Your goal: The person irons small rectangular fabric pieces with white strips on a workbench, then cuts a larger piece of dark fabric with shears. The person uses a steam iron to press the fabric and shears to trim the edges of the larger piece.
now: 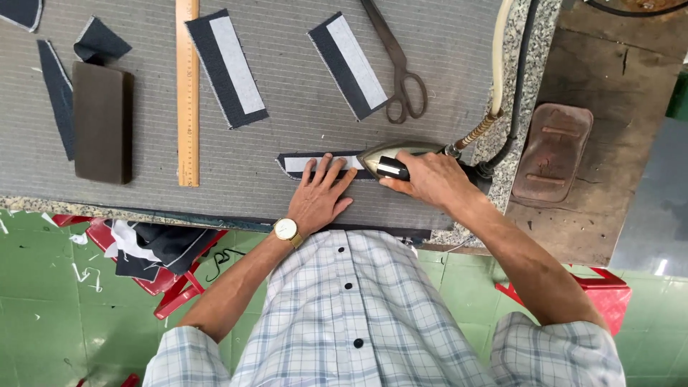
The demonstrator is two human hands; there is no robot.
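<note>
On the grey padded surface (287, 143), near its front edge, a dark denim strip (315, 163) with a pale lining lies with its long axis running left to right. The left hand (320, 197) presses flat on it, fingers spread and pointing away from the person. The right hand (428, 179) is wrapped around the black handle of an iron (390, 158), whose pointed nose faces left along the strip, its hose end to the right.

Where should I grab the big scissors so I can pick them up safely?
Take the scissors by the two looped handles at the end nearest the person, reaching from the table's front edge. The loops fit fingers and point that way, while the long shut blades point away. Both hands are busy now: the right hand grips the iron.
</note>
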